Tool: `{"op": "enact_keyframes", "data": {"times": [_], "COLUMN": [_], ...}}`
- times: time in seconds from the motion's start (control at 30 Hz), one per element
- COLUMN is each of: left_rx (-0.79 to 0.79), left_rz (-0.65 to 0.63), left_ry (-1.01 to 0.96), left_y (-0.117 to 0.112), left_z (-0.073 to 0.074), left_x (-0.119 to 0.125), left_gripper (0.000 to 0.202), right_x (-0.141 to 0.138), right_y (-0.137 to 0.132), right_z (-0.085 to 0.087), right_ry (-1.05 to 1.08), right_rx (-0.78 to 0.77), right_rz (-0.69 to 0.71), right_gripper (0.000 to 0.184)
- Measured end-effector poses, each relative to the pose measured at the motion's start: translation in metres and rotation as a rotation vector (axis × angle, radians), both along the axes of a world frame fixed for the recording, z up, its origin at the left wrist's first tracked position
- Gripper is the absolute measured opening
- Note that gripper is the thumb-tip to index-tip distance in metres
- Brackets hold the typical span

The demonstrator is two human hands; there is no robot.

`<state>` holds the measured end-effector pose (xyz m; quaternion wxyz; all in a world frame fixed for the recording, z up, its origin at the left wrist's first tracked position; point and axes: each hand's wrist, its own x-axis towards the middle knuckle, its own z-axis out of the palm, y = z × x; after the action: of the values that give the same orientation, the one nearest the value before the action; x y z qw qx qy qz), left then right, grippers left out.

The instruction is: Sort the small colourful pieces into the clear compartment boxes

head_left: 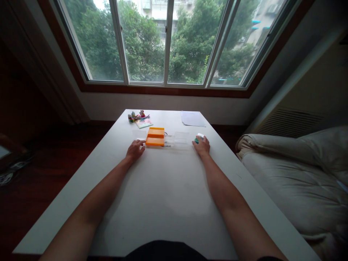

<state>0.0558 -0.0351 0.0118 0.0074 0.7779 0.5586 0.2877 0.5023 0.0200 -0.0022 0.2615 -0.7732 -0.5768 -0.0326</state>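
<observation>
Both my arms reach out over a white table [163,195]. My left hand [135,149] rests on the table with fingers curled, its fingertips at a clear plastic box [139,134], just left of an orange box [155,136]. My right hand [202,145] is closed over a small green and white object [198,137], most of it hidden by the fingers. Between the hands lie more clear plastic containers [178,139] to the right of the orange box.
At the table's far left sit small colourful toy figures [137,116] and a pastel card [144,123]. A sheet of white paper [192,118] lies at the far right. A cushioned sofa [296,174] stands right of the table. A window [168,40] fills the back wall.
</observation>
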Motion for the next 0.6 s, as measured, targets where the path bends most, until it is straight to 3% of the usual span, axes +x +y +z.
{"op": "enact_keyframes", "data": {"times": [0.17, 0.43, 0.53, 0.6], "left_rx": [-0.017, -0.014, -0.034, -0.074], "left_rz": [0.008, -0.029, -0.059, -0.092], "left_ry": [0.001, -0.011, -0.051, -0.116], "left_y": [0.001, -0.003, -0.008, -0.011], "left_z": [-0.003, 0.002, 0.005, 0.006], "left_x": [0.000, 0.004, 0.013, 0.022], "left_gripper": [0.036, 0.030, 0.030, 0.029], "right_x": [-0.004, -0.001, -0.008, -0.024], "right_y": [-0.003, -0.013, -0.021, -0.029], "right_z": [0.006, 0.013, 0.028, 0.039], "right_ry": [0.000, 0.083, 0.085, 0.015], "right_rx": [0.012, 0.014, 0.154, 0.294], "right_rz": [-0.060, -0.233, -0.207, -0.083], "right_gripper": [0.037, 0.054, 0.057, 0.060]}}
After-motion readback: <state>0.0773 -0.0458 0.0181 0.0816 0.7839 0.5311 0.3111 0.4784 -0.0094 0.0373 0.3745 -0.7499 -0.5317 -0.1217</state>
